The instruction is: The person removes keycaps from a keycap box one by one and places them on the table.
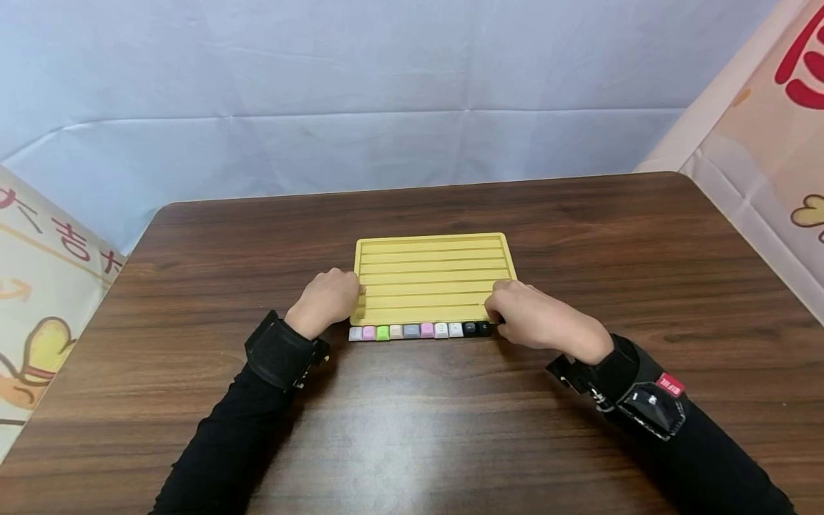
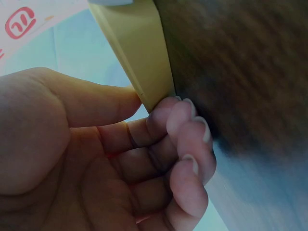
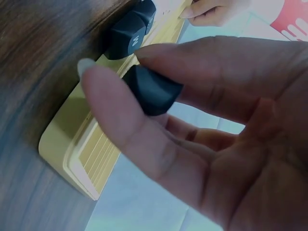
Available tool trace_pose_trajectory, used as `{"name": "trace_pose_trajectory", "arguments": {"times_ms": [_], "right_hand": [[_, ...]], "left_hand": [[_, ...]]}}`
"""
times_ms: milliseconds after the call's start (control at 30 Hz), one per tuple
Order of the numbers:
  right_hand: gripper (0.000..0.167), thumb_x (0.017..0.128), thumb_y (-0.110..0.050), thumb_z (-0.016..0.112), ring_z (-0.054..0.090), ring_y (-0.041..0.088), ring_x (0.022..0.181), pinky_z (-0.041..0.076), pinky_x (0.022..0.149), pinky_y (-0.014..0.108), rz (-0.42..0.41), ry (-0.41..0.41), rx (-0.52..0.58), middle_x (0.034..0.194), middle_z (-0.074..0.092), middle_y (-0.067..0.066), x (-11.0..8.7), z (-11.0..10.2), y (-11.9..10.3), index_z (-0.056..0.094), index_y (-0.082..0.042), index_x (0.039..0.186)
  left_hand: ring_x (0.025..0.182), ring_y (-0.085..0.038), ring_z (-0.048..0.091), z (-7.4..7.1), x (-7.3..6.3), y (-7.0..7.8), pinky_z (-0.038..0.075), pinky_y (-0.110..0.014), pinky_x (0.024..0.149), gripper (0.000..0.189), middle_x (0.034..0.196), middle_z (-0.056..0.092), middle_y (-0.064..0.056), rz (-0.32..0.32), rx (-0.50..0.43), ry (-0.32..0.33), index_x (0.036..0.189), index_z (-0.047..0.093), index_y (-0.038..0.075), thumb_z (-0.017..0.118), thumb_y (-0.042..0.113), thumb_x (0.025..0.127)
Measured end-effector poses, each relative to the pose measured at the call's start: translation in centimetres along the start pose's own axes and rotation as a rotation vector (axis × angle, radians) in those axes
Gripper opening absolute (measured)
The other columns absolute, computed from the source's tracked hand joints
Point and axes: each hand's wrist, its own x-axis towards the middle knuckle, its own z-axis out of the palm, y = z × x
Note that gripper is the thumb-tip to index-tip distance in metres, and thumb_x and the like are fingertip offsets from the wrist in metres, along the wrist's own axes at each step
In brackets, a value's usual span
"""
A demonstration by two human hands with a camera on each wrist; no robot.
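Note:
A yellow ridged tray (image 1: 434, 280) lies flat on the table. My left hand (image 1: 327, 299) is at its left side; in the left wrist view the thumb and curled index finger pinch the tray's edge (image 2: 144, 50). My right hand (image 1: 536, 318) is by the near right corner. Seen from the right wrist, it holds a black keycap (image 3: 153, 91) between thumb and fingers. Along the tray's near side runs a row of keycaps (image 1: 412, 331) in white, pink, green, cream, grey and black. Two black keycaps (image 3: 126, 42) of that row show close to my right fingertips.
The brown wood-grain table (image 1: 399, 422) extends around the tray on all sides. A pale blue cloth (image 1: 386, 86) hangs behind its far edge. Printed cloths stand at the left (image 1: 45, 322) and right (image 1: 766, 157).

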Motion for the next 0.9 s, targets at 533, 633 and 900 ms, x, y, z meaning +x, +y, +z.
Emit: {"name": "trace_pose_trajectory", "arguments": {"times_ms": [533,633,900], "right_hand": [[0.016,0.08,0.011,0.059,0.048,0.018,0.072,0.04,0.063,0.029,-0.03,-0.08,-0.038,0.08,0.048,0.006,-0.57,-0.45,-0.13,0.066,0.0,0.089],[0.015,0.079,0.011,0.062,0.039,0.016,0.067,0.033,0.061,0.029,-0.027,-0.087,-0.03,0.075,0.043,0.003,-0.54,-0.3,-0.12,0.058,-0.004,0.081],[0.035,0.073,0.01,0.068,0.027,0.015,0.063,0.023,0.058,0.029,0.012,-0.048,-0.036,0.068,0.026,-0.001,-0.22,0.12,-0.1,0.039,-0.008,0.066]], "left_hand": [[0.045,-0.011,0.019,0.09,-0.01,0.05,0.022,-0.024,0.046,0.038,0.053,0.024,0.0,0.006,0.026,0.017,0.063,0.053,0.009,0.042,0.017,0.099],[0.045,-0.01,0.018,0.14,-0.01,0.04,0.021,-0.024,0.046,0.038,0.053,0.024,0.001,0.011,0.026,0.018,0.063,0.054,0.009,0.042,0.016,0.099],[0.045,-0.011,0.019,0.08,0.0,0.08,0.022,-0.025,0.047,0.037,0.054,0.025,0.0,0.005,0.02,0.017,0.064,0.054,0.01,0.042,0.016,0.098]]}}
